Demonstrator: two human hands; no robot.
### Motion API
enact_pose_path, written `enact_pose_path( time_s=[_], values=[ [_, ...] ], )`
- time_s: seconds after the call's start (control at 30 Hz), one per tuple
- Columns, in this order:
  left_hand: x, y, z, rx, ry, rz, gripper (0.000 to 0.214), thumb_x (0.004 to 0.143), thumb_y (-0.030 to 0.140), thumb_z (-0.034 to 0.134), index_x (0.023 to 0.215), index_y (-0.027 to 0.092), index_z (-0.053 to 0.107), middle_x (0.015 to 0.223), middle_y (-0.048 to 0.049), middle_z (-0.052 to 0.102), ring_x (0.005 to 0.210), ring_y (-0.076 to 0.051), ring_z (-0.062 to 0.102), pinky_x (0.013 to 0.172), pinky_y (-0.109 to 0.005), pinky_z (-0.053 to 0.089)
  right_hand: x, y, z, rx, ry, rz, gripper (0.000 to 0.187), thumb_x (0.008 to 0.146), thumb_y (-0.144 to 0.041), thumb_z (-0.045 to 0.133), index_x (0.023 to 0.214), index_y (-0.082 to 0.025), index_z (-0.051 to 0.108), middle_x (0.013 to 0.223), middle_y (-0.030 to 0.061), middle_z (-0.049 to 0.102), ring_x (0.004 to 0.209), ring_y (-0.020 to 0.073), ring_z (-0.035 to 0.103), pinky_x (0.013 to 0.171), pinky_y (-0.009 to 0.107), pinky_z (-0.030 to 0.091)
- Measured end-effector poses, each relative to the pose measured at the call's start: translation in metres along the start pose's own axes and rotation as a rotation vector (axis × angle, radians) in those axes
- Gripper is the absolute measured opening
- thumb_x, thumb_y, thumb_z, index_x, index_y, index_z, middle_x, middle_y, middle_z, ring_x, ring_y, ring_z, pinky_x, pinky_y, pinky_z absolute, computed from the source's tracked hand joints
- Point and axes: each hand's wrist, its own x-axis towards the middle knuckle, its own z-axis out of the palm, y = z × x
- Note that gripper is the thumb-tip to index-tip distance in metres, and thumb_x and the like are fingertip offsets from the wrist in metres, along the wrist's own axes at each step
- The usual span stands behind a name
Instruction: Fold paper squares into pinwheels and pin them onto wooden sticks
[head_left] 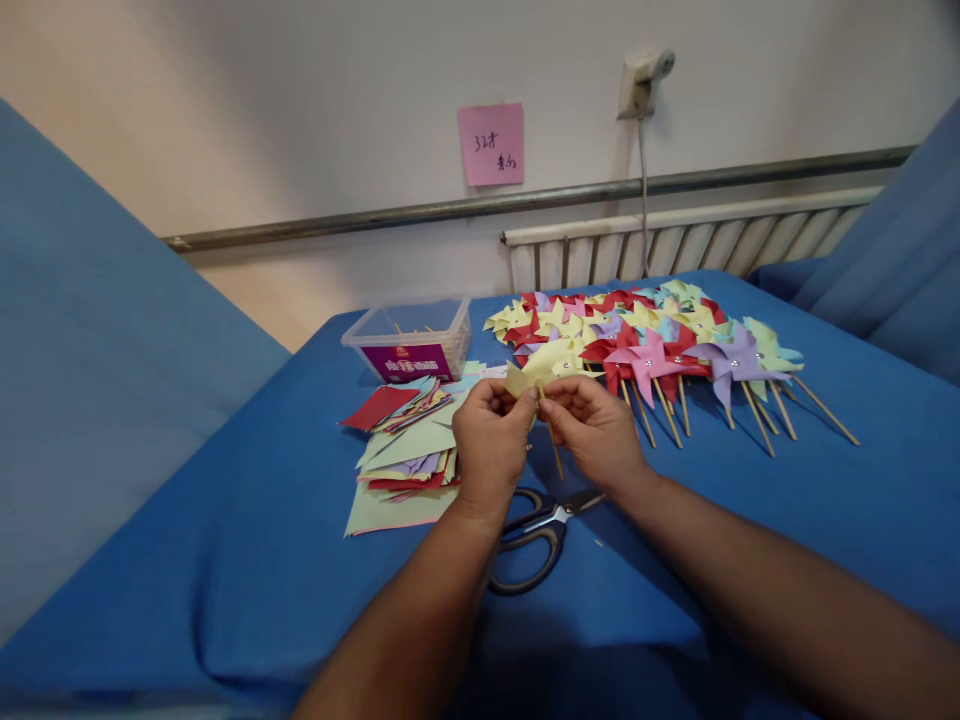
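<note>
Between my two hands is a yellow paper pinwheel on a thin wooden stick, which slants down below my fingers. My left hand is closed, pinching near the pinwheel's middle with thumb and fingertips. From the other side my right hand pinches at the same spot, its fingers curled. My fingers hide the joint between paper and stick. Just beneath my hands, scissors with dark handles lie on the blue cloth, blades pointing right and slightly apart.
Left of my hands are stacked coloured paper pieces. Behind them stands a clear plastic box with sticks inside. Many finished pinwheels lie at the back right, sticks toward me. A blue cloth covers the table; a radiator stands behind.
</note>
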Motion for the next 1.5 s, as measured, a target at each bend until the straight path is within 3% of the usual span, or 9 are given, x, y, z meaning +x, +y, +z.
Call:
enact_pose_path(
  time_s=[0.83,1.23,1.5],
  values=[
    [-0.0018,0.0013,0.0002,0.022,-0.003,0.038,0.016,0.065,0.026,0.076,0.069,0.017,0.062,0.062,0.0023,0.064,0.055,-0.011,0.057,0.053,-0.022,0.043,0.0008,-0.0003,-0.0004,0.044,-0.011,0.007,0.027,0.076,-0.042,0.073,0.086,-0.02,0.061,0.066,-0.0045,0.061,0.048,0.0075,0.051,0.044,0.021,0.042],
    [-0.0012,-0.0037,-0.0011,0.133,0.037,0.092,0.013,0.067,0.025,0.073,0.069,0.018,0.063,0.06,0.0034,0.06,0.054,-0.01,0.053,0.053,-0.022,0.041,0.0015,-0.0002,-0.0006,0.013,0.001,0.031,0.029,0.071,-0.043,0.076,0.076,-0.019,0.061,0.055,-0.0055,0.057,0.046,0.0084,0.049,0.043,0.021,0.039],
    [-0.0014,0.0034,0.0006,0.018,0.024,0.018,0.017,0.063,0.025,0.075,0.068,0.017,0.061,0.06,0.0031,0.063,0.053,-0.011,0.056,0.052,-0.022,0.042,0.004,-0.0027,-0.0011,0.089,-0.002,0.089,0.034,0.069,-0.047,0.078,0.076,-0.019,0.061,0.058,-0.0049,0.059,0.046,0.0082,0.05,0.044,0.021,0.041]
  ],
)
